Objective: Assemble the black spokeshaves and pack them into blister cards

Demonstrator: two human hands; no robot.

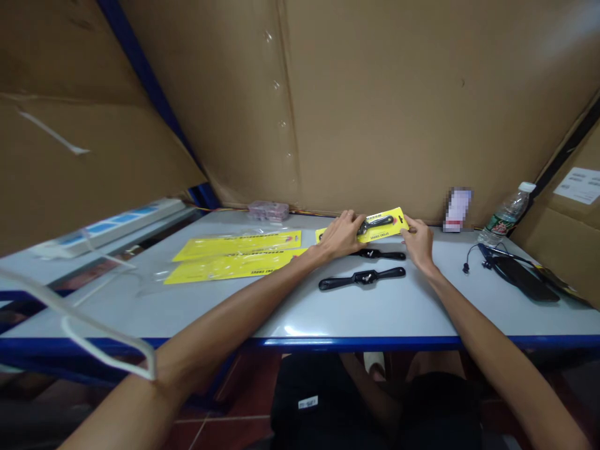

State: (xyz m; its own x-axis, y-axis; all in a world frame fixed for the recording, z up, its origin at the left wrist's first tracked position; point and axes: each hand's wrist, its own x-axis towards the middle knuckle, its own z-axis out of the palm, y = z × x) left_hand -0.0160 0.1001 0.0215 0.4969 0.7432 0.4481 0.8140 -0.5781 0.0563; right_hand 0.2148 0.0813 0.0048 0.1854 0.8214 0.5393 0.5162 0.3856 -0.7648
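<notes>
While both arms stretch to the far side of the table (pixel 187 306), the left hand (pixel 341 236) and the right hand (pixel 419 242) pinch a yellow card (pixel 382 226) between them, one at each short end, fingers curled narrow on its edges. A black two-handled tool (pixel 375 222) lies against the card's face, just right of the left fingertips; whether it is fastened there I cannot tell. The card is tilted, right end higher, clear of the table.

Risk number one, in my judgement: the tool sliding off that slope, since only the card's ends are gripped. Below the fingers lie two more black tools, one (pixel 380 254) directly under the wrists, another (pixel 362 279) nearer the body; a drop would land among them.

Left of the left hand, more yellow cards in clear sleeves (pixel 234 256) overlap loosely, easy to nudge with a forearm. Right of the right hand stand a water bottle (pixel 506 215) and a dark phone with cable (pixel 525 278); a wide elbow swing could topple the bottle.
</notes>
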